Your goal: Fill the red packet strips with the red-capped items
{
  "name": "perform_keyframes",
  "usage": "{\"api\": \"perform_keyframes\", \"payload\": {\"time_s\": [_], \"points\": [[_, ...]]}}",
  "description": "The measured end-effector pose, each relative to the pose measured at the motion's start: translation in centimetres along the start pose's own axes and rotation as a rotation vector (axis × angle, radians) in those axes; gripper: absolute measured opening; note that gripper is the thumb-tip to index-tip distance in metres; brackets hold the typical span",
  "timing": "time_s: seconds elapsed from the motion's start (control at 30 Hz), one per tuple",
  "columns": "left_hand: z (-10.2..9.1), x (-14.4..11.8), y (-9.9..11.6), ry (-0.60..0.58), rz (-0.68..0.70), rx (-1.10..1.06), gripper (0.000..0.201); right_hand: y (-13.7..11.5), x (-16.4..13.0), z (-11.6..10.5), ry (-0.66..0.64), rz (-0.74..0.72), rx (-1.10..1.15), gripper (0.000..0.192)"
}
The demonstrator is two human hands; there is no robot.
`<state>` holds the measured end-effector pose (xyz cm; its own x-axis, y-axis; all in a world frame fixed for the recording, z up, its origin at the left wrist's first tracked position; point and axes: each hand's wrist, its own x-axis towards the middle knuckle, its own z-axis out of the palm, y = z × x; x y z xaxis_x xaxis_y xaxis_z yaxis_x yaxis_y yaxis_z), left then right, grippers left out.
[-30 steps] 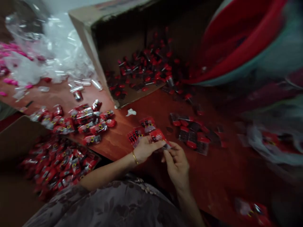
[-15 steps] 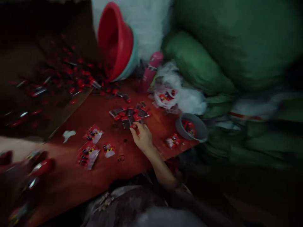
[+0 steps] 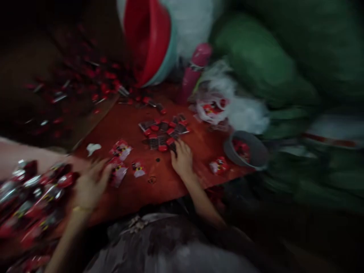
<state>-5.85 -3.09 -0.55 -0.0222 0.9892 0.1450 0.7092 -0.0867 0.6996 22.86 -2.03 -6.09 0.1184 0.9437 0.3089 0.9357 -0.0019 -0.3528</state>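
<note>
Mid-job: right hand (image 3: 182, 159) fingers closing on the loose red-capped pieces (image 3: 163, 131) mid-desk (image 3: 170, 182), left hand (image 3: 91, 184) open over printed sachets (image 3: 121, 159); packed heap (image 3: 31, 201) left, many unpacked.

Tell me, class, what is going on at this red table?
A person sits at a red table strewn with small red items. The right hand touches a cluster of red-capped pieces. The left hand rests on red printed packets beside a heap of wrapped packs. A grey bowl sits to the right.
</note>
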Motion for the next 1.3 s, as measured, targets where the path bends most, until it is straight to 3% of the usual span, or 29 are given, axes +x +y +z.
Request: {"api": "perform_keyframes", "payload": {"time_s": [0.13, 0.2, 0.43, 0.53, 0.67, 0.83, 0.97, 1.07, 1.17, 1.27, 1.3], "points": [[1.5, -0.6, -0.8, -0.092, 0.063, 0.472, 0.033, 0.7, 0.0, 1.2, 0.110, -0.055, 0.024, 0.039], [2.3, -0.6, -0.8, -0.119, 0.058, 0.560, 0.033, 0.6, -0.1, 1.4, 0.122, -0.067, 0.020, 0.039], [1.6, -0.5, -1.0, -0.042, 0.046, 0.542, 0.061, 0.6, -0.1, 1.2, 0.130, -0.063, 0.013, 0.038], [1.8, 1.8, -0.6, -0.019, 0.067, 0.578, 0.053, 0.6, -0.1, 1.3, 0.138, -0.059, 0.016, 0.038], [3.2, 4.5, -0.4, -0.098, 0.114, 0.634, 0.053, 0.5, -0.1, 1.3, 0.141, -0.055, 0.006, 0.037], [3.9, 4.1, -0.6, -0.137, 0.190, 0.681, 0.040, 0.4, -0.1, 1.0, 0.147, -0.065, 0.016, 0.036], [3.8, 3.4, -0.2, -0.146, 0.175, 0.661, 0.037, 0.6, -0.2, 1.2, 0.147, -0.073, 0.034, 0.036], [3.1, 3.9, -0.3, -0.154, 0.176, 0.599, 0.040, 0.8, 0.2, 1.5, 0.158, -0.077, 0.050, 0.035], [0.8, 4.4, -1.0, -0.103, 0.216, 0.551, 0.041, 0.4, 0.3, 1.0, 0.142, -0.046, 0.059, 0.033], [-2.2, 5.1, -1.9, 0.035, 0.036, 0.580, 0.031, -0.6, 0.2, -0.2, 0.066, 0.007, 0.053, 0.033], [-2.9, 5.6, -2.2, -0.023, -0.025, 0.554, 0.031, -0.8, 0.2, -0.5, 0.027, 0.025, 0.045, 0.034]]}}
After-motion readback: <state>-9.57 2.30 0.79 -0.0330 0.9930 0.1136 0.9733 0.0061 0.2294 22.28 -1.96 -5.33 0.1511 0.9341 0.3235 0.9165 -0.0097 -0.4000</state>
